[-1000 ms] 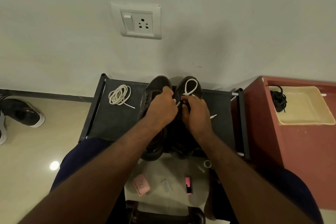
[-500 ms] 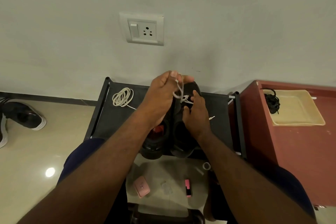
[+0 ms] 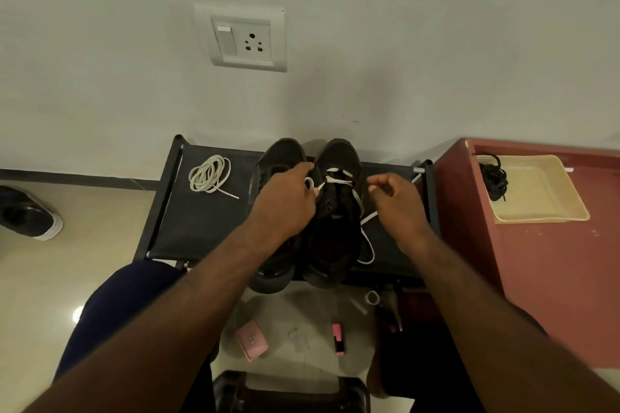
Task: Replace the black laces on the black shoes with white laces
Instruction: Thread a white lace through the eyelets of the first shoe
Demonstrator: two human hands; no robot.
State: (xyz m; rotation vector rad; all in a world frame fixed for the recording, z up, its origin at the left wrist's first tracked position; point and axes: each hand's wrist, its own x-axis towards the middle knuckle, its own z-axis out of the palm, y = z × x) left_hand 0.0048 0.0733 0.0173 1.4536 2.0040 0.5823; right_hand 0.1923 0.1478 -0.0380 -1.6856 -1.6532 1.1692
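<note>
Reaching forward over the black rack point(image 3: 201, 221), we held both forearms low, one hand on each side of the right black shoe point(image 3: 339, 157). Our left hand point(image 3: 285, 198) lay knuckles-up over the left black shoe point(image 3: 281, 157), fingers curled, pinching a small loop of the white lace point(image 3: 337, 176). Our right hand point(image 3: 396, 201), just right of that shoe, had its fingers curled, thumb and forefinger pinched on the lace's other run. The lace crossed the foremost eyelets in short bars, and its slack trailed in a loop down the shoe's right side. Both shoes stood side by side mid-rack, toes to the wall. A coiled white lace point(image 3: 209, 174) lay on the rack to their left. The black laces point(image 3: 493, 178) sat bundled in a beige tray point(image 3: 543, 211) at the right.
</note>
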